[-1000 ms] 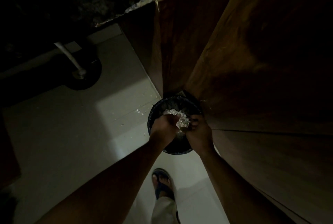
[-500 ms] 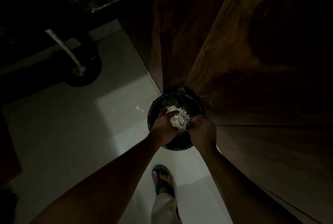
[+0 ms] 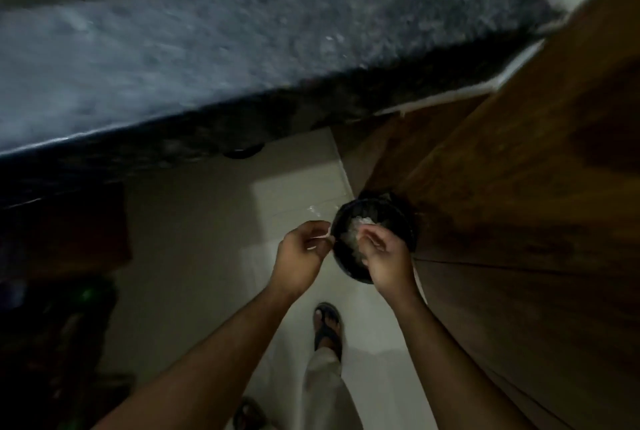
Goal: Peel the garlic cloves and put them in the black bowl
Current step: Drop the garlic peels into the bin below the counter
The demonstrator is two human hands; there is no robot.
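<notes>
Left fingers [image 3: 320,239] curl together and pinch a thin pale strip, probably garlic skin [image 3: 322,237]; left hand [image 3: 301,254] sits just left of the bin [image 3: 408,225]. Right fingers [image 3: 372,239] are loosely curled over the bin mouth; blur hides whether they pinch anything. Right hand [image 3: 388,261] overlaps the near rim.

Bin: dark, round, on the floor [image 3: 214,239] against a wood panel [image 3: 519,204]. Pale heap of skins [image 3: 356,232] lies inside.

No garlic cloves and no black bowl identifiable here; their position cannot be told. Dark stone tabletop [image 3: 242,31] above, blurred.

Judgement: step is discarding peel. Do it well by releasing directly over the bin mouth; one flake [image 3: 313,210] already lies on the floor.

Count: hands 2, bin 1, heap 1, sandalled foot [image 3: 327,325] 1.
</notes>
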